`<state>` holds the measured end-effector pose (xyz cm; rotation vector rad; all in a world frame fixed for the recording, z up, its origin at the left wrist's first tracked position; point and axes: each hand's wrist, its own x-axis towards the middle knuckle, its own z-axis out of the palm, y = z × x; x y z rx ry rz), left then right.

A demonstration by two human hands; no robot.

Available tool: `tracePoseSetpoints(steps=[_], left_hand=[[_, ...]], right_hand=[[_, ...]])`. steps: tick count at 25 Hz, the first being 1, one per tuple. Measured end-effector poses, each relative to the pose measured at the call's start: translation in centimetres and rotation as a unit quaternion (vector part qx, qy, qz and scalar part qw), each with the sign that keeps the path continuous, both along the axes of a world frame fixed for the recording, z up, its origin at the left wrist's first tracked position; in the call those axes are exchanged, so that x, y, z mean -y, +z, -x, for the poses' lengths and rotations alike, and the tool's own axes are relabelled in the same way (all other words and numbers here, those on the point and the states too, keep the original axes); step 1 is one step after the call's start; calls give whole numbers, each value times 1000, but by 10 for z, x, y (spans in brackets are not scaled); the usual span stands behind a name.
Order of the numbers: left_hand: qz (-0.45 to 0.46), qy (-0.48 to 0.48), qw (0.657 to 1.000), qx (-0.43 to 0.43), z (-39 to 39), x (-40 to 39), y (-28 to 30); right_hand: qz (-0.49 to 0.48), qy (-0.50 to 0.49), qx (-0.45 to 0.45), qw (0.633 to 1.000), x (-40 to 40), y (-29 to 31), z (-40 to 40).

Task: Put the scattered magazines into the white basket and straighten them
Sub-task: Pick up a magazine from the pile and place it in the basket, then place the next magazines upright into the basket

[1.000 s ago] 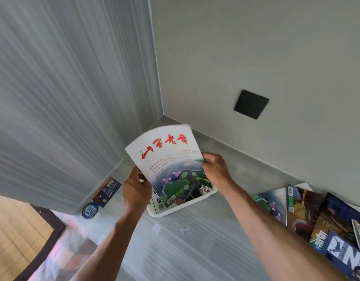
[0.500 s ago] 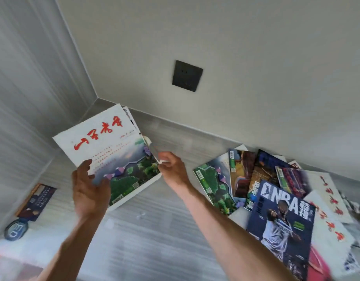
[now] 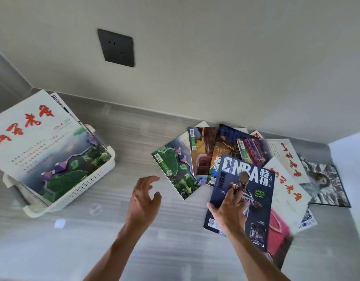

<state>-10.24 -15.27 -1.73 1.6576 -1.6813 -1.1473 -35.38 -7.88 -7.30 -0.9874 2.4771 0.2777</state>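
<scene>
Lying in white basket [image 3: 90, 183]: two magazines [image 3: 39, 142]; both hands empty.

One head-worn wide-angle view looks steeply down, close above the floor [image 3: 175, 250] by the wall [image 3: 215, 57].

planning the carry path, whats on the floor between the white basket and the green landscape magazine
Head view: bare grey floor between white basket and green landscape magazine; the open left hand hovers over its near part.

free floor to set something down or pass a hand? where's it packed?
Bare floor between the white basket and the magazine pile, where the empty left hand hovers; also the strip along the wall behind that gap. Crowded on the right: overlapping magazines, with the right hand on the NBA magazine. The basket is full.
</scene>
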Motion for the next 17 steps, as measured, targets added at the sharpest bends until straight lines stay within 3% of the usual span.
tracePoseSetpoints(steps=[4, 10, 14, 17], left_hand=[[-18, -24, 999, 20, 18, -13, -3], [-53, -34, 997, 36, 24, -25, 0], [-62, -33, 997, 36, 29, -29, 2], [-78, -31, 996, 20, 31, -33, 4]], right_hand=[[-25, 42, -37, 998, -1, -7, -3], [-36, 120, -8, 992, -5, -4, -7], [51, 149, 44, 987, -6, 8, -7], [159, 65, 167, 971, 8, 24, -8]])
